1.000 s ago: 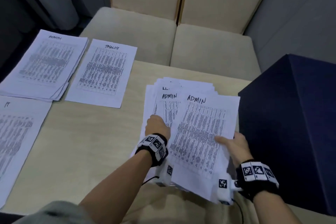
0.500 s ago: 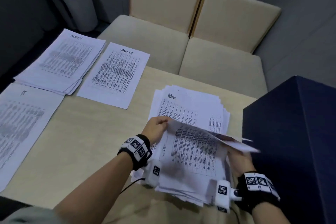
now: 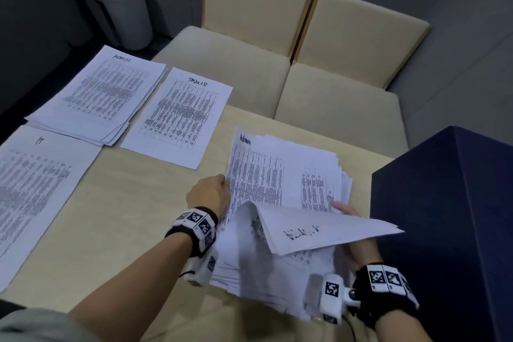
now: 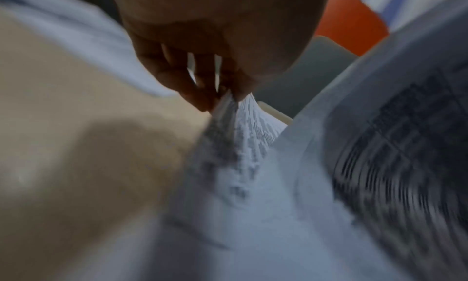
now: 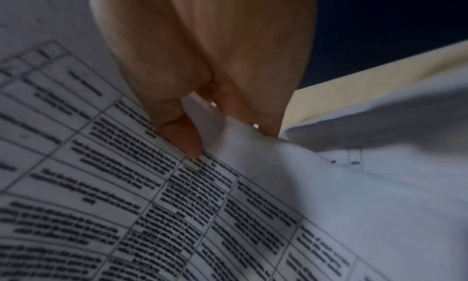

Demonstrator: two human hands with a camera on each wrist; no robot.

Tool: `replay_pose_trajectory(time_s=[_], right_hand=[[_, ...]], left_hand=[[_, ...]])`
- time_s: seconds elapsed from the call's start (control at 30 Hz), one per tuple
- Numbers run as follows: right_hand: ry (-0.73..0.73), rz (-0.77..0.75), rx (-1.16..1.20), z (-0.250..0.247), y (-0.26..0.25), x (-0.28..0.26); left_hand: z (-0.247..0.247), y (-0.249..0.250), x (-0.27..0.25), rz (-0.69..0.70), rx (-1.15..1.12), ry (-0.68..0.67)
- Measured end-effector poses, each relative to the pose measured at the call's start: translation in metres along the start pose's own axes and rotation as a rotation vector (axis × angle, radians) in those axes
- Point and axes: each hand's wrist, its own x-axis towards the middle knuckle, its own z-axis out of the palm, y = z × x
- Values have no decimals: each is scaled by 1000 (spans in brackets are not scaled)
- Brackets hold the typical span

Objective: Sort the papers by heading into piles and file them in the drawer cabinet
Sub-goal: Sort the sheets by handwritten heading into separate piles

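The papers (image 3: pixel 280 266) lie in a messy stack on the table (image 3: pixel 133 203), right between the two hands. The left hand (image 3: pixel 208 195) pinches the left edge of some sheets; in the left wrist view the fingers (image 4: pixel 202 81) squeeze a thin bunch together. The right hand (image 3: pixel 358 247) holds a lifted sheet (image 3: pixel 327 228) that curls up and over toward the person, thumb (image 5: pixel 182 129) on one side and fingers on the other. Past the hands, the top sheet of the stack says "Admin". Right of the right hand stands a dark blue box (image 3: pixel 449 216). Far off to the left of the left hand lie three sorted piles: an IT pile (image 3: pixel 36 183), a task list sheet (image 3: pixel 177 116) and an Admin pile (image 3: pixel 102 91). Beyond the table is a cream sofa (image 3: pixel 319 69).
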Motion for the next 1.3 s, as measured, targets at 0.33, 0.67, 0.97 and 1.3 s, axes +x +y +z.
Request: replay_pose_trajectory(time_s=[0.33, 0.67, 0.97, 1.3], right_hand=[[-117, 128, 252, 9, 7, 4], [125, 117, -28, 11, 12, 12], [347, 210, 48, -21, 17, 2], [305, 87, -83, -16, 3, 2]], left_hand=[[-30, -4, 2, 510, 9, -79], [-8, 9, -4, 91, -648, -234], [21, 47, -3, -136, -198, -348], [18, 40, -11, 317, -590, -293]])
